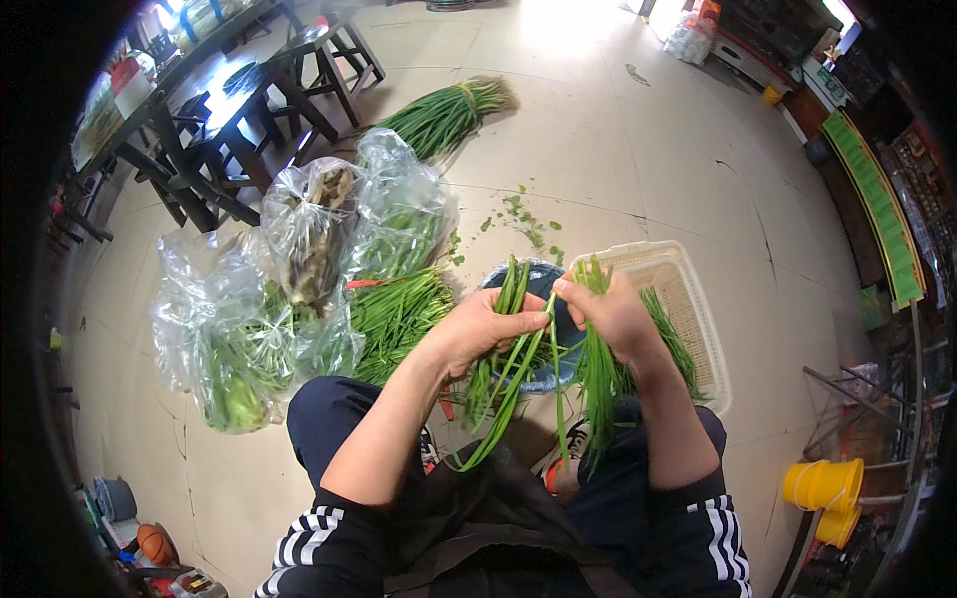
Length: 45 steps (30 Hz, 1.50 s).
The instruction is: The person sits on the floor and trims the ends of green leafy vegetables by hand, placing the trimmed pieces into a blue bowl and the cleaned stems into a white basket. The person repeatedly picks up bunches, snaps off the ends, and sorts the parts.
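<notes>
Between my knees, my left hand (497, 323) grips a small bunch of garlic chives (513, 288), with long blades hanging below it. My right hand (609, 310) holds a second bunch of chives (596, 351), and its thumb and forefinger pinch a strand that runs close to my left fingertips. Under both hands stands a bin lined with a dark plastic bag (549, 381), partly hidden by the leaves. A cream plastic basket (695, 299) sits to its right, with more chives (665, 329) lying in it. Left of my left hand lies a large heap of chives (400, 318) on the floor.
Clear plastic bags of vegetables (224, 344) stand at the left, one holding brownish stalks (318, 232). Beyond them lies a tied bundle of scallions (448, 116) beside dark wooden stools (329, 67). Leaf scraps (527, 224) litter the tiles. Yellow buckets (822, 486) are at the right.
</notes>
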Tool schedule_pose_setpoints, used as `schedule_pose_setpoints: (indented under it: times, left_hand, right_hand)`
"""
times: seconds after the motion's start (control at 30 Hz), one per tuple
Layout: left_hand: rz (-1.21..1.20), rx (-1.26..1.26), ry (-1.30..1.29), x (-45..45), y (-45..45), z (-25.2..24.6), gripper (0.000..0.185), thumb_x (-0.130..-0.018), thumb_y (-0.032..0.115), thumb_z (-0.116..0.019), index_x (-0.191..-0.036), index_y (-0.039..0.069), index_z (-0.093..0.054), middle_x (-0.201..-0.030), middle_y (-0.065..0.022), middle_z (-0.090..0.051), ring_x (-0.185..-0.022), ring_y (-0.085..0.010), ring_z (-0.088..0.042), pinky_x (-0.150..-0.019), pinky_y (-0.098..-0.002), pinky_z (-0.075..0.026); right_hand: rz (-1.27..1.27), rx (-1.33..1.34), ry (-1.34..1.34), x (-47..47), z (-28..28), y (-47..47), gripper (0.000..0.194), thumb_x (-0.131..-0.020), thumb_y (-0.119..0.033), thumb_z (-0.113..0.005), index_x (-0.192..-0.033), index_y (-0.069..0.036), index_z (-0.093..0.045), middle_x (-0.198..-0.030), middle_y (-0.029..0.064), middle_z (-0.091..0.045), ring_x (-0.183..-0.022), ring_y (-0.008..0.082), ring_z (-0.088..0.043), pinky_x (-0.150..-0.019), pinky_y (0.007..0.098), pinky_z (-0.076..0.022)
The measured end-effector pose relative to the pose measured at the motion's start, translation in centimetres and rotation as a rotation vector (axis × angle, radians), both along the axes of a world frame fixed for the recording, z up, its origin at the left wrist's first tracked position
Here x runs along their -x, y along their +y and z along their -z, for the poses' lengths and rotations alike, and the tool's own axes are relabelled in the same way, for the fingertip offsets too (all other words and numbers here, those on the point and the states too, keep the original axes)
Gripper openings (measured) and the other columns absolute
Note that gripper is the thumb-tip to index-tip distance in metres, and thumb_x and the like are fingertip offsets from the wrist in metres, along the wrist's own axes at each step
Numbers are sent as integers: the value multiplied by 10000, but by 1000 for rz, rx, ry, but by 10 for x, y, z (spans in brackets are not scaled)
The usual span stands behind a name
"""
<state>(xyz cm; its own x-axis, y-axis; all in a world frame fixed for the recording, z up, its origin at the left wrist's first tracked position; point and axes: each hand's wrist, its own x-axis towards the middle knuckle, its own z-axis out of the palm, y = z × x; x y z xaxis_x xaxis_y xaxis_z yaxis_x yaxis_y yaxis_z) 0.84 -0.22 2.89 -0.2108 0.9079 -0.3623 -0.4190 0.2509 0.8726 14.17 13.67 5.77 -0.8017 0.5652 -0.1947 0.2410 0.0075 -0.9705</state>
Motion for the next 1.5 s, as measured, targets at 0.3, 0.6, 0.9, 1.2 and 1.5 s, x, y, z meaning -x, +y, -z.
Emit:
schedule_pose_setpoints:
  times: [0.3, 0.6, 0.9, 1.2, 1.5]
  left_hand:
    - [-33, -14, -131, 7, -3, 6, 146, -810, 169, -737, -883, 81, -646, -710, 21, -619, -511, -49, -393, -490, -222, -309]
    - [5, -5, -186, 8, -11, 6, 150, -828, 204, -723, -861, 88, -633, -751, 20, -616, -538, -52, -374, -520, -223, -310]
    - [-10, -30, -158, 8, -6, 9, 128, -837, 200, -713, -847, 88, -652, -733, 25, -613, -526, -59, -381, -504, -227, -319]
    - [-92, 97, -135, 18, -11, 16, 195, -890, 208, -652, -993, 49, -608, -788, 9, -626, -555, -44, -429, -512, -213, -367]
    - [-143, 45, -195, 25, -15, 16, 236, -920, 205, -593, -1107, 63, -564, -953, -33, -622, -673, -58, -481, -565, -224, -406]
  right_hand:
    - [-38, 195, 85, 7, 7, -8, 193, -879, -176, -652, -886, 17, -655, -595, -7, -520, -536, 72, -462, -509, 228, -361]
    - [334, 302, 26, 4, 3, 17, 359, -867, -353, -670, -892, -2, -595, -586, -11, -487, -510, 82, -452, -462, 234, -359]
    - [-129, 318, 77, 6, 10, -8, 390, -893, -197, -627, -1196, 43, -569, -716, -11, -519, -593, 71, -437, -540, 213, -366]
    - [156, 328, 83, -8, 1, 35, 284, -909, -319, -610, -886, -36, -627, -617, -9, -509, -537, 75, -460, -465, 229, -359]
    - [291, 137, -43, 0, 0, 20, 359, -896, -350, -622, -716, -40, -637, -579, 3, -500, -509, 92, -453, -487, 260, -373]
